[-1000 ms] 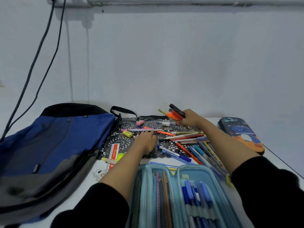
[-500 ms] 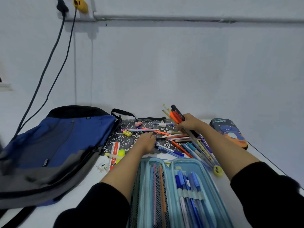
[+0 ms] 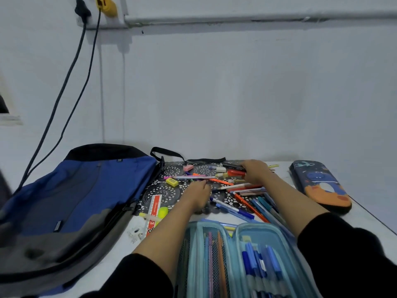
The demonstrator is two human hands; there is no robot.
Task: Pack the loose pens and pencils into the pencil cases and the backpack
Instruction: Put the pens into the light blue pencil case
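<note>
head view. the right hand (image 3: 255, 172) is reaching to the far side of the black lace mat (image 3: 163, 191) and is gripping a bundle of markers (image 3: 235, 170), with its fingers curled round the bundle. a black barrel and a red-orange barrel are sticking out to the left of the fist, lying roughly level and low over the mat.

the left hand (image 3: 198, 193) is resting knuckles-up near the middle of the mat. its fingers are pointing away from the camera and are hidden under the hand, so it cannot be told whether they are pinching anything.

the loose pens (image 3: 249, 203) are lying fanned on the mat and the white table (image 3: 120, 246), between the two forearms and partly under the right forearm. the open light-blue pencil case (image 3: 233, 244) is lying at the near edge between the forearms. blue pens are sitting in its right half and pencils in its left, mesh half.

the closed dark pencil case (image 3: 320, 186) is lying to the right, apart from the pens. the blue backpack (image 3: 86, 190) is lying flat on the left, touching the mat's left edge.

a pink eraser (image 3: 188, 167), a yellow sharpener (image 3: 172, 182) and a red ruler (image 3: 155, 206) are lying on the left part of the mat.
</note>
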